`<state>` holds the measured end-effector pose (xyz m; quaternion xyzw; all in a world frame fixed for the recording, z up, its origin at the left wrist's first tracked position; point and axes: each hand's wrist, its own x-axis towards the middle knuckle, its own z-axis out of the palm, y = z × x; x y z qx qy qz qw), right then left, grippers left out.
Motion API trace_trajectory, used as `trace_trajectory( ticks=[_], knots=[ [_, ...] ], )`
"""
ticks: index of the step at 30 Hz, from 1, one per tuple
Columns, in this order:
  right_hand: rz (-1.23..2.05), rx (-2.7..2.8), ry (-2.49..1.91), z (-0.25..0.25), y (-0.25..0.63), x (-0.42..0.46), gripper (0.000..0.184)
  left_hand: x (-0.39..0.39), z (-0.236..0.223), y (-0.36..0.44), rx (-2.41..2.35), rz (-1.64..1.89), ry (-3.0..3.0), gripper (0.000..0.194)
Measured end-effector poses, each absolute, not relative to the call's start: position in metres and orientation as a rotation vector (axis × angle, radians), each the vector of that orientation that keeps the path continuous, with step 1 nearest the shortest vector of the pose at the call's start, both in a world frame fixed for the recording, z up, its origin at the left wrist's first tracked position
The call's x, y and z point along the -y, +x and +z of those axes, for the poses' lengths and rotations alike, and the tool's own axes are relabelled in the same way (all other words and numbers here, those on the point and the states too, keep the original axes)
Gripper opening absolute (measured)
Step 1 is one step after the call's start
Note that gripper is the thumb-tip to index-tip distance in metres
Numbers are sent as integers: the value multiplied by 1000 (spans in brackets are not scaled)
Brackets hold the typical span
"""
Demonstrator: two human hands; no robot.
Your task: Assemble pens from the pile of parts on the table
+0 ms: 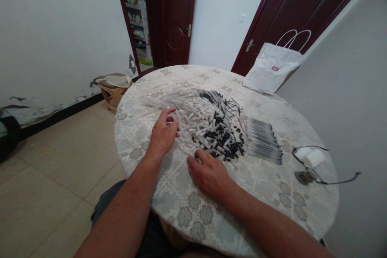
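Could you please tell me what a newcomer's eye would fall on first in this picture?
Probably the big pile of pale and black pieces spread across the middle of the table, with the person's left hand and right hand along its near side. Next might come the neat row of thin sticks right of the pile, then the white bag at the table's far right.

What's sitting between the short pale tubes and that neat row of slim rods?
The head view shows small black pieces there, some mixed among the short pale tubes.
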<state>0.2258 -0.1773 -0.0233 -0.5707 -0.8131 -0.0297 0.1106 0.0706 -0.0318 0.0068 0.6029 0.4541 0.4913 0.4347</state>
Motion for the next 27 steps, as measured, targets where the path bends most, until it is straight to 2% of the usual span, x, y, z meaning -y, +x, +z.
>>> trace_trajectory(
  ticks=[3, 5, 6, 10, 12, 15, 19, 27],
  knots=[
    [-84, 2356, -1678, -23, 232, 178, 11, 29, 3, 72, -1168, 1260, 1401, 81],
    [-84, 2337, -1682, -19, 235, 177, 13, 28, 1, 74, -1167, 1263, 1321, 88],
    [-84, 2325, -1686, -16, 236, 176, 14, 27, 1, 75, -1150, 1258, 1289, 84],
    [-101, 2190, -1793, 3, 256, 167, 22, 29, 1, 77, -1032, 1228, 1188, 50],
    [-123, 2065, -1918, 14, 279, 160, 26, 31, 4, 78, -1012, 1225, 1123, 43],
    [-185, 1839, -2233, 29, 325, 150, 29, 33, 8, 79, -994, 1223, 1037, 38],
    [-69, 1666, -2651, 33, 370, 143, 29, 35, 11, 80, -930, 1158, 978, 32],
    [1, 1642, -2750, 10, 364, 135, 33, 45, 16, 84, -948, 1091, 1059, 32]
  ],
)
